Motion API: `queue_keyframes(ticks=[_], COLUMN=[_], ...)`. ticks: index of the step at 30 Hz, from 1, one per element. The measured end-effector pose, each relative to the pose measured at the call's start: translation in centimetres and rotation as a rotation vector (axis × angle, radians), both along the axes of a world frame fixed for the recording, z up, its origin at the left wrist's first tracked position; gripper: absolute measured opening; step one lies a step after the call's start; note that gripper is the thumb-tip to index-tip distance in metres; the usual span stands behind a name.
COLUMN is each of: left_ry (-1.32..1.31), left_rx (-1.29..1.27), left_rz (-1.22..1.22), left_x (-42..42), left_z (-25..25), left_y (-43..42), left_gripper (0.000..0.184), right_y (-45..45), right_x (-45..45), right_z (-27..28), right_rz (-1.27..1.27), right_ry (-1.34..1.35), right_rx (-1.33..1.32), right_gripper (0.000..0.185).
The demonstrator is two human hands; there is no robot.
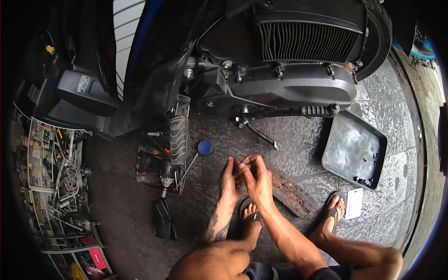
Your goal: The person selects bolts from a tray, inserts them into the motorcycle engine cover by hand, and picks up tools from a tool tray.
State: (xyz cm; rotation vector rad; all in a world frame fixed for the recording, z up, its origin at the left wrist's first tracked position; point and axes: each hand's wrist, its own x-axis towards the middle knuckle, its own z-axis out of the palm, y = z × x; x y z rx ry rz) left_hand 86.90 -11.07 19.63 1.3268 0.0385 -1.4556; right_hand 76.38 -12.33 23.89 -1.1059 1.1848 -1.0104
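My left hand (228, 183) and my right hand (257, 181) meet in front of me, above the tiled floor. The right thumb and fingers are closed in a pinch. Against them the left fingers are curled, with the thumb pointing up. Whatever sits between the fingertips is too small and too hidden to name. Beyond the hands is the scooter's dark engine side cover (289, 88), with a kick-start lever (317, 111) along its lower edge. A blue round lid (205, 148) lies left of the hands.
A metal tray (352, 144) with several small dark parts lies right, near a white card (354, 204). A wooden block (291, 193) is beside my right forearm. Left are a power driver (163, 219) and a tool tray (142, 186). Shelves of tools (60, 186) stand far left.
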Motion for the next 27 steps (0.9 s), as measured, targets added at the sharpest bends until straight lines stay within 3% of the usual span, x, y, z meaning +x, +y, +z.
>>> queue_keyframes(ticks=[1, 4, 8, 11, 13, 20, 21, 23, 27], left_ry=[-0.144, -0.439, -0.623, -0.684, -0.807, -0.805, -0.803, -0.473, -0.538], left_rx=[-0.152, -0.249, -0.279, -0.345, -0.354, -0.444, -0.453, -0.545, -0.441], left_rz=[-0.063, -0.281, -0.261, -0.261, -0.209, -0.079, -0.075, -0.194, -0.206], left_x=[0.4, 1.8, 3.4, 3.9, 3.9, 5.0, 5.8, 7.2, 6.0], left_z=[1.5, 3.9, 4.8, 6.6, 7.7, 10.3, 10.4, 10.4, 13.3], left_y=[-0.4, -1.5, -2.6, -3.8, -4.8, -6.1, -5.9, -5.4, -5.0], left_gripper=[0.025, 0.024, 0.024, 0.022, 0.023, 0.026, 0.026, 0.026, 0.023], right_y=[-0.6, -2.2, -3.3, -4.3, -5.3, -7.6, -7.6, -7.4, -8.2], right_x=[0.0, 0.1, 1.8, 3.3, 4.0, 7.0, 6.9, 6.4, 7.8], right_z=[-0.1, -0.4, 0.1, 0.8, 2.5, 5.2, 5.6, 6.8, 7.1], right_rz=[-0.010, 0.050, 0.112, 0.063, 0.035, -0.044, -0.042, 0.082, 0.040], right_ry=[-0.018, -0.213, -0.402, -0.378, -0.499, -0.305, -0.302, -0.462, -0.434], right_rx=[-0.002, 0.119, 0.097, 0.032, 0.047, -0.410, -0.419, -0.170, -0.176], right_gripper=[0.023, 0.021, 0.026, 0.020, 0.019, 0.018, 0.018, 0.016, 0.015])
